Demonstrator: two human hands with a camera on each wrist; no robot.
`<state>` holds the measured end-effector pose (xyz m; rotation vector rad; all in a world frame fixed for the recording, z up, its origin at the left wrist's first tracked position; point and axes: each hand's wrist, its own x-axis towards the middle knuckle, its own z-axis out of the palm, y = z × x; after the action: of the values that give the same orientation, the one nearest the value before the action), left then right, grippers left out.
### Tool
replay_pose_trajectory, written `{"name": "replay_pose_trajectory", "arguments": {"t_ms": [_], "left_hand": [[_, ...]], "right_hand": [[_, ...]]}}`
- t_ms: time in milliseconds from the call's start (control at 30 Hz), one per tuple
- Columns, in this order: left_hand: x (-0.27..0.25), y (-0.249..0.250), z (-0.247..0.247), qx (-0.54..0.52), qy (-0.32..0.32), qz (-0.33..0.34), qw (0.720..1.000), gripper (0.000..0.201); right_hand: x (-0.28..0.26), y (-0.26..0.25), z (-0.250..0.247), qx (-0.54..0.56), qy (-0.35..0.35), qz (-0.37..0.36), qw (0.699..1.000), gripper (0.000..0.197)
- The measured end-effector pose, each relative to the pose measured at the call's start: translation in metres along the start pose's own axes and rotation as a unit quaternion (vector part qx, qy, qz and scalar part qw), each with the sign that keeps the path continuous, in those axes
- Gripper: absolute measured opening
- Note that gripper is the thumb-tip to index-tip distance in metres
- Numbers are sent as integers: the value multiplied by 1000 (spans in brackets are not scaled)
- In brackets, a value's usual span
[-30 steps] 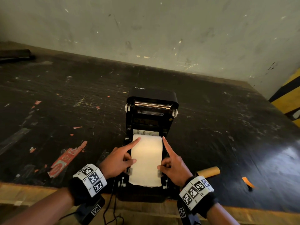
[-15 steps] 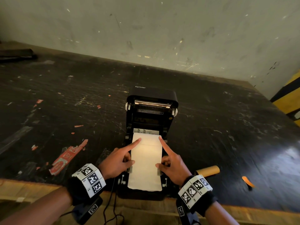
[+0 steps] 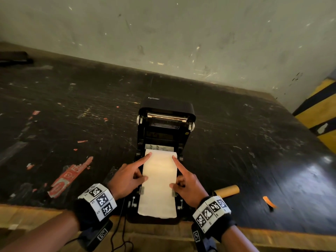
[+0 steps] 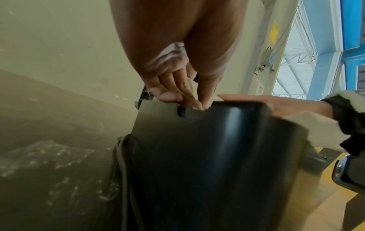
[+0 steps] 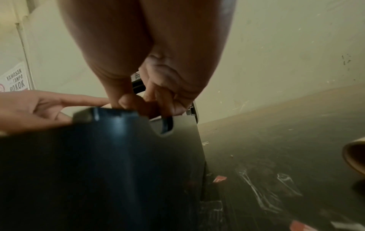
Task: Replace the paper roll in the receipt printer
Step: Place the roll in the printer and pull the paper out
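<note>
The black receipt printer point(image 3: 166, 108) stands at the table's front edge with its lid tilted up and back. A white paper strip point(image 3: 158, 188) runs from the roll bay down over the printer's front. My left hand point(image 3: 131, 176) lies at the strip's left edge, index finger straight on the top left corner and thumb on the paper's edge. My right hand point(image 3: 183, 177) mirrors it on the right edge. The other fingers are curled beside the printer. The wrist views show the printer's body point(image 4: 217, 156) point(image 5: 98, 171) from below the hands point(image 4: 177, 87) point(image 5: 154, 93).
An empty cardboard core point(image 3: 227, 190) lies just right of the printer, with an orange scrap point(image 3: 269, 201) farther right. A cable point(image 3: 121, 233) hangs over the wooden front edge point(image 3: 36, 213). A red label point(image 3: 71, 176) is stuck left of the printer. A wall stands close behind.
Both hands stay on the paper. My right index finger has slid slightly inward onto the strip's top right corner. The printer has not moved.
</note>
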<state>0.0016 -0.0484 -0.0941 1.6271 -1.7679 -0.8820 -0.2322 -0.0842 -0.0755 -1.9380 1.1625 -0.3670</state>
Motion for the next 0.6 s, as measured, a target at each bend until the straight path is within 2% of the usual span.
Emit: {"name": "replay_pose_trajectory", "arguments": {"t_ms": [167,267,367,433,500,567,600], "left_hand": [[-6,0,3,49,-24,-4,999,85],[-11,5,1,75,0,4,997,76],[-27,14,3,133,88,49,986,56],[-41,15,8,160,113,94,976,52],[-55,18,15,192,58,121,972,61],[-64,20,22,215,-13,111,970,77],[-67,20,24,225,-33,102,968,81]], "right_hand": [[0,0,-5,-15,-16,3,1000,84],[-3,0,-6,-51,-16,-10,998,77],[-13,4,-6,-121,61,-43,990,63],[-26,5,0,-170,131,-86,973,53],[-40,2,11,-181,137,-133,965,52],[-49,0,24,-183,85,-158,967,65],[-52,0,29,-199,55,-161,965,66]]}}
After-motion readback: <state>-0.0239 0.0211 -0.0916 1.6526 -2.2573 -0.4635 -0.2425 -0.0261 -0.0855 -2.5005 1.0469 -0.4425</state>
